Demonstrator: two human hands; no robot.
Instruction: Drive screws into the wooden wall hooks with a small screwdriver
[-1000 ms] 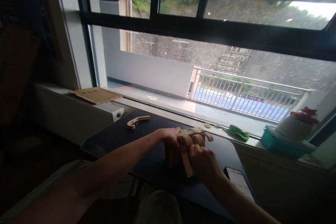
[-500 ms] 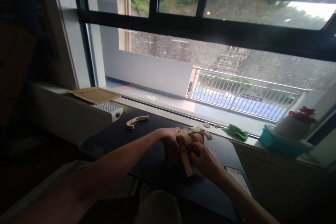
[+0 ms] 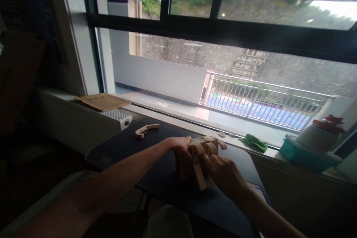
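A brown, bag-like object (image 3: pixel 184 169) with a pale, rough-looking top stands on the dark table. Wide tan straps (image 3: pixel 199 174) curl over its top edge, and the nearest one hangs down its front with small dark holes in it. My left hand (image 3: pixel 182 147) is closed around the object's upper left side. Against the front, between the straps, the fingers of my right hand (image 3: pixel 220 169) are curled in a pinch. What they pinch is hidden. A separate hook-shaped tan strap (image 3: pixel 146 130) with small pegs or studs lies at the table's far left.
The dark table (image 3: pixel 164 130) meets the window sill. A phone (image 3: pixel 255 189) lies partly behind my right forearm. On the sill are a green cloth-like item (image 3: pixel 254 142), a roll of tape (image 3: pixel 222 134) and a teal box (image 3: pixel 304 154). A brown envelope (image 3: pixel 103 101) lies at left.
My right hand has turned, with its knuckles more to the front and its fingers still at the straps. My left hand keeps its hold. The view has shifted slightly.
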